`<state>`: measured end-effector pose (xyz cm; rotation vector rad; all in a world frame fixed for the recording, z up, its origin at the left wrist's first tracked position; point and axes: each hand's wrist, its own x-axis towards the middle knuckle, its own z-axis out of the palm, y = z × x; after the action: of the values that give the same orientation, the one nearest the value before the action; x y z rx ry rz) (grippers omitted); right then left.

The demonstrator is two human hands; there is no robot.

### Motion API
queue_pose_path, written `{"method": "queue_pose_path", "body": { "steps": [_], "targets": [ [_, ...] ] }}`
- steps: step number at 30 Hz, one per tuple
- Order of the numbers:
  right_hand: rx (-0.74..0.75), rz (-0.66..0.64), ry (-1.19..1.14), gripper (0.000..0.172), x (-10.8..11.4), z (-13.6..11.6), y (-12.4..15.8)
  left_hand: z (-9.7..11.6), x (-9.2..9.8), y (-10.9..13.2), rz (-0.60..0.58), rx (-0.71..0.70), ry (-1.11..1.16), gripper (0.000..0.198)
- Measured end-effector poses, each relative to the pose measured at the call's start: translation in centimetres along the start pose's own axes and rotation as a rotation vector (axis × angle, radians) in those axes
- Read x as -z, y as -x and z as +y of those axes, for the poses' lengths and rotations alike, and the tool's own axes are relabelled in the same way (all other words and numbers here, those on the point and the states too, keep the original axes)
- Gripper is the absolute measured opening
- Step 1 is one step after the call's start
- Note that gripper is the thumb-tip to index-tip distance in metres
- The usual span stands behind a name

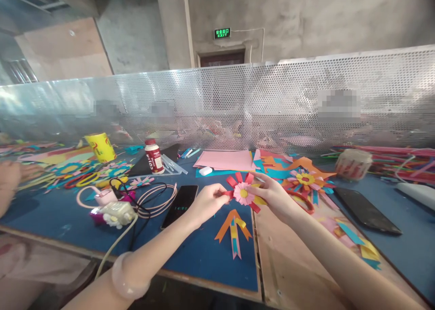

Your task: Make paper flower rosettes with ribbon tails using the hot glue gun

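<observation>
A paper flower (243,193) with red petal loops, a pink fringe and a yellow middle is held up over the table between both hands. My left hand (208,201) pinches a red petal at the flower's left side. My right hand (272,195) grips the flower from the right, fingers curled behind it. Below the flower, folded paper strips (234,228) in orange, yellow, blue and pink lie on the blue mat (200,255). A finished multicoloured paper flower (305,179) lies just right of my right hand.
Two dark phones (180,204) (365,209) lie on the table. A small bottle (153,155), a yellow cup (100,147), pink sheets (224,159), a charger with cables (117,212) and paper scraps surround them. A perforated metal screen (238,101) backs the table. Another person's hand (8,178) is at far left.
</observation>
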<state>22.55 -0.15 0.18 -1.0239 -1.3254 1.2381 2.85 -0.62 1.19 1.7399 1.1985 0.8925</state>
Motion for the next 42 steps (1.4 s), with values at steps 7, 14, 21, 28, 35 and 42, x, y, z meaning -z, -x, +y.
{"method": "queue_pose_path", "body": {
  "steps": [7, 14, 21, 28, 35, 42],
  "targets": [
    [0.014, -0.007, 0.012, 0.065, 0.09, 0.56, -0.12, 0.07, 0.00, 0.21, -0.007, -0.008, 0.019, 0.019],
    [0.015, 0.034, 0.029, 0.061, -0.17, 0.15, 0.19, -0.37, 0.23, 0.19, -0.020, -0.006, 0.028, 0.016],
    [0.012, 0.044, 0.008, 0.062, -0.34, -0.25, 0.52, -0.57, 0.32, 0.18, -0.023, -0.003, 0.025, 0.015],
    [0.037, 0.010, 0.004, 0.056, -0.30, -0.26, 0.62, -0.57, 0.52, 0.34, -0.026, 0.000, 0.010, 0.013],
    [0.061, 0.052, 0.049, 0.056, -0.19, 0.15, 0.52, -0.18, 0.64, 0.49, -0.034, -0.007, 0.000, 0.013],
    [0.078, 0.041, 0.083, 0.057, -0.26, 0.00, 0.66, 0.09, 0.69, 0.70, -0.053, -0.008, 0.046, 0.013]
  ]
}}
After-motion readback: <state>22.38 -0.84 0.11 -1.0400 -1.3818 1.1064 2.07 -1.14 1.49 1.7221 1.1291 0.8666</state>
